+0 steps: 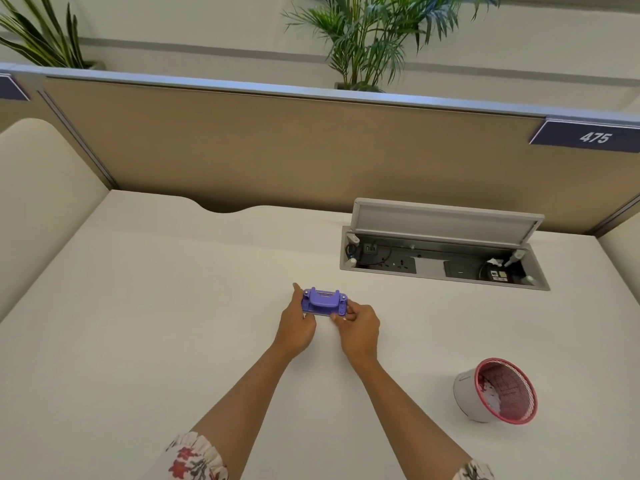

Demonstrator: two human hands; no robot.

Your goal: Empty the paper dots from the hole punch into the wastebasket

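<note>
A small purple hole punch (322, 302) sits at the middle of the white desk (145, 306). My left hand (297, 325) grips its left end, with the thumb up along that side. My right hand (358, 329) pinches its right end. The punch's underside is hidden. A small wastebasket (465, 393), white outside with a red mesh rim and lining, stands on the desk to the right and nearer to me, about an arm's width from the punch. Something pale lies inside it.
An open cable box (446, 259) with sockets and a raised lid is sunk into the desk behind and right of the punch. A tan partition (277, 143) closes off the far edge, with plants beyond it.
</note>
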